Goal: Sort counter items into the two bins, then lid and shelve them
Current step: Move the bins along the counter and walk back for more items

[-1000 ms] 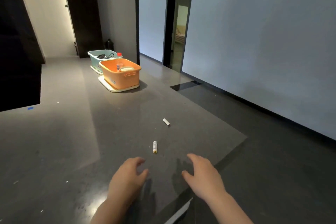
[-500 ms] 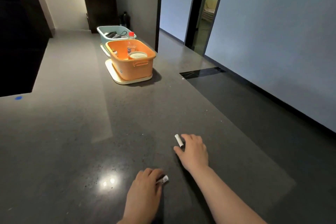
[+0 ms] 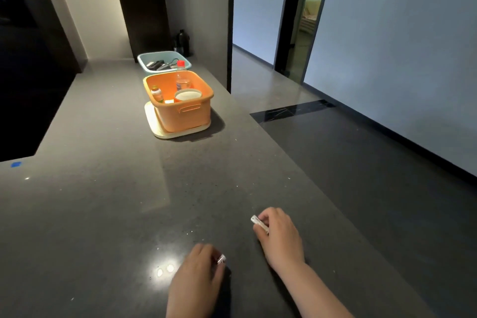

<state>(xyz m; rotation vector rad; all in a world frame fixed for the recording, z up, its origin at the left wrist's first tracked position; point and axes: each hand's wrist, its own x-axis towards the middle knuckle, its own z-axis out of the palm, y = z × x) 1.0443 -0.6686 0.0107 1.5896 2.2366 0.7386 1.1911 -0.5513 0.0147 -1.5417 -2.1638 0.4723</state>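
Right hand (image 3: 280,236), fingers curled, pinches a white battery (image 3: 259,224) low over the dark surface (image 3: 103,201); its long axis runs near-right to far-left. Left hand (image 3: 198,280) grips a second battery (image 3: 221,259), mostly hidden. Orange bin (image 3: 180,106) and teal bin (image 3: 147,59) stand far off.

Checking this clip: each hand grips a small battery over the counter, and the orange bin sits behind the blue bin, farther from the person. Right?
Not quite. The head view shows the orange bin in front, nearer the person, with the blue bin behind it. The rest holds: the left hand and right hand each grip a small battery over the counter.
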